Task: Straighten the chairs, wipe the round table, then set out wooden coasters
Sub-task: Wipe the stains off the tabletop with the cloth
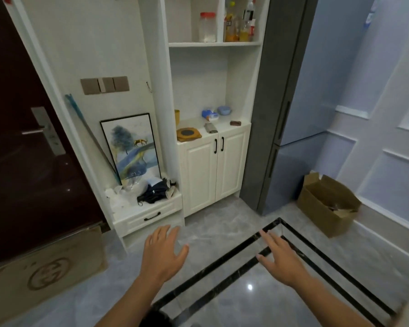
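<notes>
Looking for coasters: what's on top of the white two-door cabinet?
Square wooden coaster with dark round centre, grey folded cloth, small brown block, blue-and-white pack, blue bowl, yellow cup. Cup half hidden by shelf post.

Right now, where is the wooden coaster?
In the head view, the coaster lies at the left end of the white counter, above the cabinet doors, left of a small grey object.

Framed painting (pixel 132 147) beside white cabinet (pixel 198 171), cardboard box (pixel 326 206) near fridge (pixel 305 102).
</notes>
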